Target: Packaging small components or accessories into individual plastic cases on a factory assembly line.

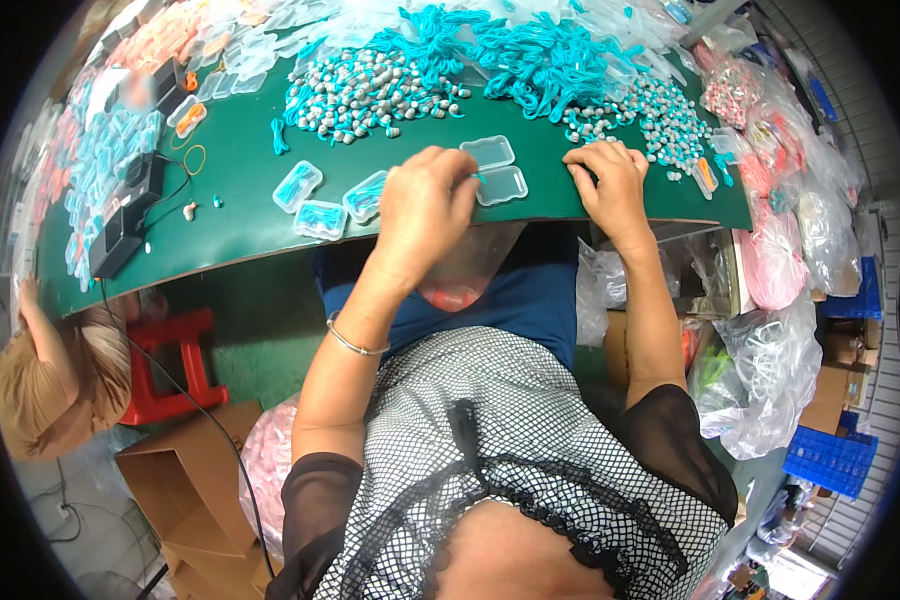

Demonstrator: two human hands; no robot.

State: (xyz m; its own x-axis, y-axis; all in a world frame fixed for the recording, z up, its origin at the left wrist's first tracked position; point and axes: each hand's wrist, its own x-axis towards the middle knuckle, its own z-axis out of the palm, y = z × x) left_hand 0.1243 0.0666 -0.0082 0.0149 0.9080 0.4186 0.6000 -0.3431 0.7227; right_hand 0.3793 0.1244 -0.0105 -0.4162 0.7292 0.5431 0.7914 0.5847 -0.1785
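Fingers (448, 168) of left hand (422, 215) curled down over edge of open clear plastic case (500, 185), pinching something teal and small at its rim; exactly what, too small to tell. Silver bangle (350, 343) round left wrist.

Far left: another person's arm (32, 320) at table end, black device (120, 235) with cable on green table (240, 215), orange rubber band (194, 158) nearby. Further in: three closed clear cases (320, 205) with teal contents, lying side by side just left of left hand. Above them: heap of grey-and-teal earplugs (370, 90), teal cords (530, 55) tangled beyond.

Centre: second empty clear case (488, 152) just above the open one, touching or nearly so. Clear bag (465, 265) hanging below table edge, red pieces inside.

Right: right hand (610, 185) resting palm-down at table edge, fingers bent and closed loosely, hold on anything not discernible. More earplugs (670, 125) just beyond its knuckles. Far right: stacked clear bags (780, 250) of pink pieces, blue crate (830, 460) below.

Under table, left: red stool (165, 365), cardboard box (195, 480).
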